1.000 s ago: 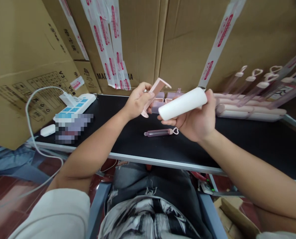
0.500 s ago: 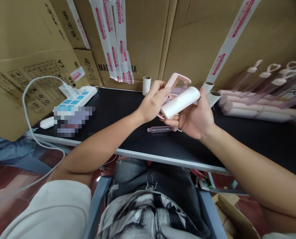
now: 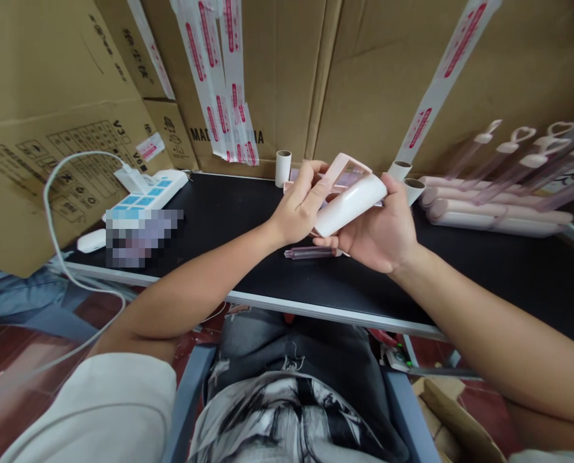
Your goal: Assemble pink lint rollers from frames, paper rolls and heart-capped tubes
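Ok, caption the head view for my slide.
Left hand holds a pink plastic frame against the white roll gripped in the right hand, above a black table.

Stacked cardboard cartons (image 3: 393, 71) wall in the far side of the workplace, their brown faces printed in black and hung with strips of white packing tape (image 3: 218, 77) lettered in red. In front of them runs a black tabletop (image 3: 219, 206) with a pale metal edge (image 3: 315, 312). At its left end lie a white power strip (image 3: 146, 193) with blue switches (a plug sits in it) and a white cable (image 3: 50, 206) that loops off the edge. The floor (image 3: 7, 379) is glossy reddish-brown tile. An open cardboard box (image 3: 455, 411) stands beneath the tabletop at the right. The light is soft and even.
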Demonstrator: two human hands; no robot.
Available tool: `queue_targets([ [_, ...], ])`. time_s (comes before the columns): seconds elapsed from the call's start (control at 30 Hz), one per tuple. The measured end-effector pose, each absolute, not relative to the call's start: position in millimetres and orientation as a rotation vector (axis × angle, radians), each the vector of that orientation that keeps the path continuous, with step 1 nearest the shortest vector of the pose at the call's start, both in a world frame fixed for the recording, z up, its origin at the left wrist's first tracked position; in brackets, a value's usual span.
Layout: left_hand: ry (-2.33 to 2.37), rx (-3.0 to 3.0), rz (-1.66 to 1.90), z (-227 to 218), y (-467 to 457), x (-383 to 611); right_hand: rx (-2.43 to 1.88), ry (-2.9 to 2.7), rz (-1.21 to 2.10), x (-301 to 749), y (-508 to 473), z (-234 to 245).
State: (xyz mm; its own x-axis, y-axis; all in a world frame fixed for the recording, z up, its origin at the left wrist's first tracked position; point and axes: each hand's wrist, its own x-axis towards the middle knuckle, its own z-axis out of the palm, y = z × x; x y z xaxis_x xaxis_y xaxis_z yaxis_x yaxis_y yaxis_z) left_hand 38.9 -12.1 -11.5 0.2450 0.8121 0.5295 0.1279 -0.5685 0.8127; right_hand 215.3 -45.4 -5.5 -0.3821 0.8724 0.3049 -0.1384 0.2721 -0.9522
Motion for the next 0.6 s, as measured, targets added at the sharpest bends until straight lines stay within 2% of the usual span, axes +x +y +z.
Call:
queue_targets([
  [0.2,0.309,2.165,1.374,-13.5,11.1,21.6,-0.622,-1.37,1.635,214.7,-58.0,-1.1],
  [0.37,0.278,2.255,1.345,-3.5,2.1,13.6,-0.619,-1.322,1.852,212.0,-66.2,2.1],
  [0.6,0.237,2.197,1.357,5.1,-14.5,20.1,-0.593,-1.295,1.979,209.0,-67.3,1.8],
])
